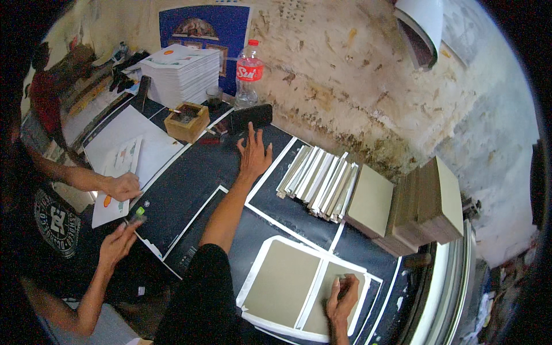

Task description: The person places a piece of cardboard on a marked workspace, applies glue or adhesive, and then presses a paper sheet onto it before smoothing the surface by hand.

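The black work table (190, 172) fills the middle of your view, marked off by white lines and sheets. At about 3 o'clock a tall stack of grey-green boards (431, 207) stands on it, and just beside that, toward 2 o'clock, a row of folded covers (319, 181) leans on edge. At 11 o'clock a high pile of printed sheets (181, 72) sits against the wall, with a clear plastic bottle (248, 72) with a red label to its right and a small wooden box (187, 121) in front of it.

Low in the frame, at 5 o'clock, lies the white cover sheet (256, 270) with two grey-green boards (282, 282) laid on it side by side, a narrow gap between them.

Your right hand (342, 293) rests on the right-hand board, fingers curled together and pressing down on it; whether it holds something small under the fingers, you cannot tell.

Your left hand (254, 155) is stretched far out toward 12 o'clock, fingers spread wide, palm flat on the black table, just short of a dark phone-like slab (251, 117).

At 9 o'clock another person's hands (123, 187) work a printed sheet (118, 172); the lower one pinches a small dark item near the sheet's edge.
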`<state>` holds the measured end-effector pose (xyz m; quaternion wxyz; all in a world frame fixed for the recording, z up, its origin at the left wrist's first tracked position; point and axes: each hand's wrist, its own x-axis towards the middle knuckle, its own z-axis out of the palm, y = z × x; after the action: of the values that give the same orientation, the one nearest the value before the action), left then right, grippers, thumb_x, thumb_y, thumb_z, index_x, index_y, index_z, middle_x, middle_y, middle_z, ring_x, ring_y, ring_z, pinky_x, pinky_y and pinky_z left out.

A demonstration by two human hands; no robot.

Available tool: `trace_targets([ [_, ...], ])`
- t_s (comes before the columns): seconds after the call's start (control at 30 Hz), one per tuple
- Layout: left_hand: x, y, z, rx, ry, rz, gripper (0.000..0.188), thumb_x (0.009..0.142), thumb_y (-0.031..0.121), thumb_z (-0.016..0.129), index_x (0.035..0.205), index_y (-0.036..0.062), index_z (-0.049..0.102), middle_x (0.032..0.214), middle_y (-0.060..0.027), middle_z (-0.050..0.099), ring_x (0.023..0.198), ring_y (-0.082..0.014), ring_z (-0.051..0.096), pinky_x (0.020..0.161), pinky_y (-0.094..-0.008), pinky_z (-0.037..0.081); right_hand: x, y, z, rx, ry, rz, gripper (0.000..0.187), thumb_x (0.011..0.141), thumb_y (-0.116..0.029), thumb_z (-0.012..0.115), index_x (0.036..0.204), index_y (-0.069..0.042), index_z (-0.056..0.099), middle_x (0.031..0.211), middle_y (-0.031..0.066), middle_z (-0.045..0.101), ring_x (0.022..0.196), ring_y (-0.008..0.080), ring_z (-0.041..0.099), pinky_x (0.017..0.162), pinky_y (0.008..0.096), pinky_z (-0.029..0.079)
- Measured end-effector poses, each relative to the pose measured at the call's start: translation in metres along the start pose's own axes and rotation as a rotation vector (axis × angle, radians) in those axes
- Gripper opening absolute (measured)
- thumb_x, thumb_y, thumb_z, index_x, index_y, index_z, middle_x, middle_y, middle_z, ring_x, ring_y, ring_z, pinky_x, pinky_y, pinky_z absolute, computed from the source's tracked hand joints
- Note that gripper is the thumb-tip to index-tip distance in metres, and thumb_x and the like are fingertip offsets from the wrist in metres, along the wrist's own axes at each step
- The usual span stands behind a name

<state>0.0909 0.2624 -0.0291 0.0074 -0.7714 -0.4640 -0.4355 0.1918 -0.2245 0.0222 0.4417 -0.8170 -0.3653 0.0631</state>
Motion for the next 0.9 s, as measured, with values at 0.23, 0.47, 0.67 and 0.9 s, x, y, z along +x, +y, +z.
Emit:
trace_targets([
  [0.23, -0.076, 0.016, -0.061, -0.686, -0.069, -0.241, 0.014, 0.089, 0.010, 0.072, 0.097, 0.0052, 0.061, 0.085, -0.0070, 0.066, 0.077, -0.0199, 0.064, 0.071, -0.0358, 0.049, 0.002, 0.008, 0.008, -0.185, -0.044, -0.262, 0.015, 0.092, -0.012, 0.060, 0.099, 0.001, 0.063, 0.095, 0.0210, 0.059, 0.090, 0.0400, 0.055, 0.081, 0.0503, 0.043],
  [0.47, -0.147, 0.090, -0.171, -0.331, -0.586, 0.282, 0.058, 0.069, 0.045, 0.090, 0.098, 0.0041, 0.062, 0.102, -0.0148, 0.060, 0.099, -0.0299, 0.060, 0.084, -0.0413, 0.049, -0.007, 0.000, 0.007, -0.258, -0.009, -0.287, 0.013, 0.091, -0.012, 0.062, 0.096, 0.000, 0.065, 0.092, 0.0175, 0.058, 0.089, 0.0359, 0.054, 0.080, 0.0466, 0.042],
  [0.67, -0.152, 0.087, -0.169, -0.338, -0.738, 0.231, 0.072, 0.055, 0.050, 0.095, 0.098, 0.0053, 0.058, 0.103, -0.0172, 0.054, 0.101, -0.0359, 0.055, 0.087, -0.0464, 0.047, -0.012, 0.003, 0.006, -0.281, -0.042, -0.342, 0.015, 0.091, -0.013, 0.062, 0.099, -0.001, 0.065, 0.094, 0.0173, 0.059, 0.091, 0.0343, 0.054, 0.080, 0.0461, 0.041],
  [0.9, -0.168, 0.087, -0.168, -0.559, -0.662, 0.165, 0.064, 0.055, 0.037, 0.097, 0.095, 0.0069, 0.058, 0.093, -0.0112, 0.061, 0.097, -0.0314, 0.057, 0.085, -0.0429, 0.048, -0.009, -0.016, 0.007, -0.284, -0.048, -0.233, 0.017, 0.088, -0.013, 0.069, 0.096, 0.001, 0.065, 0.092, 0.0198, 0.060, 0.092, 0.0364, 0.058, 0.084, 0.0473, 0.044],
])
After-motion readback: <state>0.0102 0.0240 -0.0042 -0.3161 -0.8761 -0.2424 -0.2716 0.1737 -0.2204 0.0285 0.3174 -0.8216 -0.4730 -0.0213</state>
